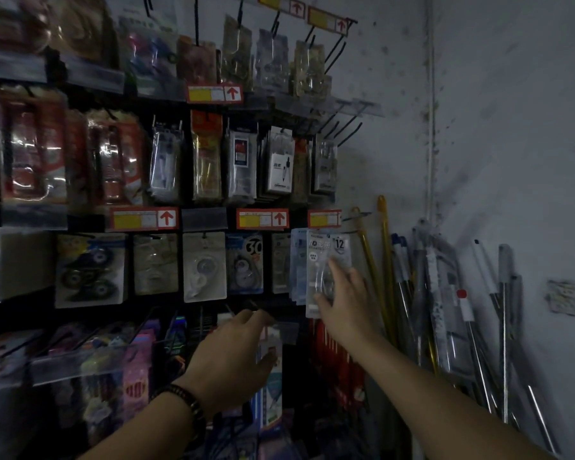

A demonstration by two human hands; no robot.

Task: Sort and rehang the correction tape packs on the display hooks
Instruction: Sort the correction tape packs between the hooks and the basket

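Right grip [342, 293] flat, fingers straight on the "12" correction tape pack [327, 257], which hangs far right in the hook row. Left grip [233, 353] low among the lower packs; can't tell if it holds anything. Pack looks light, stiff card, slick blister: I'd pinch the card edges. Six pack fronts in row; the stack behind can't be counted.

— What does the person wear?
— A bracelet [188, 401] of dark, rounded beads circles the left wrist, just behind the left hand [233, 353].
— And the other side?
— The right hand [342, 300] is bare. Both forearms [429, 386] show bare down to the picture's lower edge.
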